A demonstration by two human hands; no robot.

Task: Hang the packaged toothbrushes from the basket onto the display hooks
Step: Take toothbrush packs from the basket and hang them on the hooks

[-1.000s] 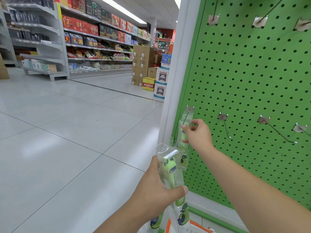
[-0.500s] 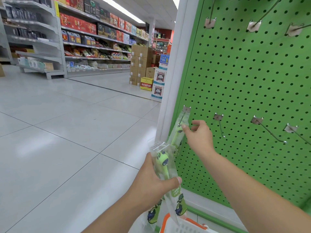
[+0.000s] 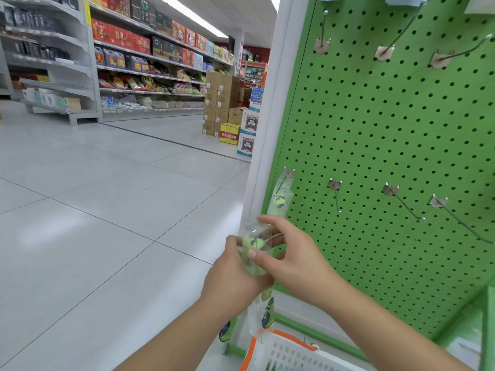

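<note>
A packaged green toothbrush (image 3: 280,199) hangs on the leftmost hook (image 3: 287,173) of the lower row on the green pegboard (image 3: 388,135). Below it, my left hand (image 3: 233,279) grips another clear-packaged green toothbrush (image 3: 254,243) around its middle. My right hand (image 3: 289,253) pinches the top of that same pack with thumb and fingers. More packs hang down under my left hand (image 3: 265,314). The white basket with an orange rim (image 3: 281,352) sits at the bottom edge.
Three bare hooks (image 3: 336,195) (image 3: 401,200) (image 3: 455,215) stick out to the right on the lower row, and more hooks (image 3: 385,49) sit above. A white post (image 3: 267,124) edges the board. Stacked boxes (image 3: 222,103) and stocked shelves (image 3: 134,62) stand across the tiled aisle.
My right hand left the pack hanging on the leftmost hook and came down to the pack in my left hand. The view shifted slightly down, showing more of the basket.
</note>
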